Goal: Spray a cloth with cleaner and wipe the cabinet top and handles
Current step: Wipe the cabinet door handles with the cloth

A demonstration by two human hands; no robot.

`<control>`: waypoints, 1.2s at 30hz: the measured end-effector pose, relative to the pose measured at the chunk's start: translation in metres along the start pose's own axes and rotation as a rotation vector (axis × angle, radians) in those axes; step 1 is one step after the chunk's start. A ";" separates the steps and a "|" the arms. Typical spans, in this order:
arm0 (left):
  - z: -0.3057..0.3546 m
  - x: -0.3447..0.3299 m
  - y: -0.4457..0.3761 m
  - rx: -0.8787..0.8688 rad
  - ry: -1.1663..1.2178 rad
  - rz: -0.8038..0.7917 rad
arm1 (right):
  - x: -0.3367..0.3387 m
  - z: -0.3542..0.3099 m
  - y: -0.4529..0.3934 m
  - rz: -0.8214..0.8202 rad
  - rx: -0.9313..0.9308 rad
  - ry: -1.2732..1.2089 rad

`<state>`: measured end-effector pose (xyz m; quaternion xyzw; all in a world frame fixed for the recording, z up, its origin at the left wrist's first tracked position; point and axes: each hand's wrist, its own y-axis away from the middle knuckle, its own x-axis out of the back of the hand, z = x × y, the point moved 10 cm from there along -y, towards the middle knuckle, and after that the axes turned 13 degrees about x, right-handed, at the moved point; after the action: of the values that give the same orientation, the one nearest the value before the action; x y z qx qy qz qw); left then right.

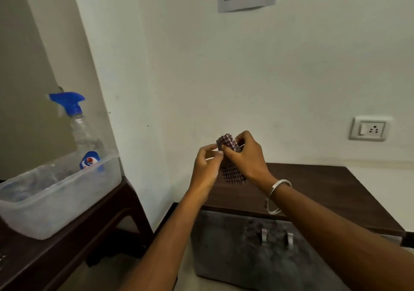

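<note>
- Both hands, left hand (207, 163) and right hand (244, 154), pinch the cloth (230, 167) with curled fingers above the cabinet top (313, 189).
- We judge the cloth may slip; spray bottle (83, 133) stands well apart in the tub (56, 203).

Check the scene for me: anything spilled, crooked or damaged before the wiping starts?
Nothing looks spilled or broken. The spray bottle leans tilted in the plastic tub, not upright. Both hands, left hand and right hand, hold the cloth above the cabinet top.
</note>
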<state>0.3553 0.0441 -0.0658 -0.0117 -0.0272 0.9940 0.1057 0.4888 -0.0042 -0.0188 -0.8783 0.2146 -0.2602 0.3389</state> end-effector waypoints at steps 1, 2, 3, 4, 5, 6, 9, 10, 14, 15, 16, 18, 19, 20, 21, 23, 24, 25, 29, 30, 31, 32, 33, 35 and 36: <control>-0.013 -0.013 0.000 0.035 0.028 -0.041 | 0.005 0.010 0.008 0.018 -0.014 0.014; -0.026 -0.025 0.002 0.071 0.062 -0.081 | 0.010 0.021 0.017 0.034 -0.034 0.026; -0.038 -0.037 0.005 0.104 0.093 -0.126 | 0.014 0.031 0.026 0.048 -0.053 0.039; -0.050 -0.048 0.008 0.137 0.128 -0.169 | 0.017 0.041 0.036 0.060 -0.067 0.060; -0.060 -0.059 0.013 0.164 0.159 -0.207 | 0.020 0.049 0.046 0.073 -0.075 0.081; -0.069 -0.066 0.017 0.184 0.191 -0.236 | 0.022 0.056 0.056 0.091 -0.080 0.092; -0.104 -0.087 0.027 0.252 0.220 -0.290 | 0.023 0.077 0.090 0.157 -0.108 0.083; -0.117 -0.092 0.029 0.276 0.214 -0.309 | 0.022 0.083 0.103 0.173 -0.115 0.094; -0.171 -0.099 0.034 0.379 0.197 -0.335 | 0.008 0.104 0.151 0.154 -0.098 0.150; -0.186 -0.098 0.033 0.407 0.199 -0.328 | 0.003 0.111 0.163 0.121 -0.096 0.163; -0.198 -0.096 0.033 0.433 0.210 -0.320 | -0.003 0.117 0.176 0.082 -0.092 0.166; -0.224 -0.093 0.033 0.484 0.240 -0.315 | -0.010 0.128 0.198 0.017 -0.086 0.163; -0.237 -0.093 0.034 0.506 0.250 -0.321 | -0.008 0.134 0.205 0.027 -0.082 0.171; -0.250 -0.093 0.034 0.526 0.256 -0.329 | 0.000 0.140 0.212 0.082 -0.091 0.174; -0.261 -0.094 0.036 0.544 0.246 -0.334 | 0.010 0.149 0.218 0.169 -0.129 0.170; -0.280 -0.100 0.038 0.571 0.203 -0.345 | 0.025 0.171 0.230 0.289 -0.253 0.148; -0.289 -0.103 0.039 0.578 0.179 -0.352 | 0.022 0.183 0.234 0.265 -0.319 0.148; -0.296 -0.106 0.040 0.583 0.158 -0.353 | 0.016 0.193 0.238 0.210 -0.382 0.160; -0.322 -0.103 0.037 0.600 0.035 -0.284 | 0.001 0.219 0.255 0.147 -0.550 0.129; -0.327 -0.100 0.035 0.593 0.011 -0.252 | -0.001 0.222 0.258 0.153 -0.559 0.104; -0.327 -0.097 0.032 0.577 0.001 -0.213 | -0.004 0.225 0.260 0.147 -0.562 0.082; -0.327 -0.093 0.029 0.558 0.003 -0.171 | -0.006 0.228 0.262 0.141 -0.563 0.058; -0.325 -0.091 0.026 0.538 0.016 -0.136 | -0.008 0.230 0.263 0.150 -0.564 0.034; -0.321 -0.091 0.021 0.516 0.069 -0.098 | -0.004 0.232 0.264 0.227 -0.555 0.008; -0.318 -0.093 0.019 0.507 0.085 -0.087 | -0.001 0.232 0.262 0.278 -0.547 0.006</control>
<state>0.4514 0.0223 -0.3829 -0.0254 0.2269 0.9621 0.1491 0.5752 -0.0694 -0.3514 -0.8985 0.3957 -0.1463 0.1215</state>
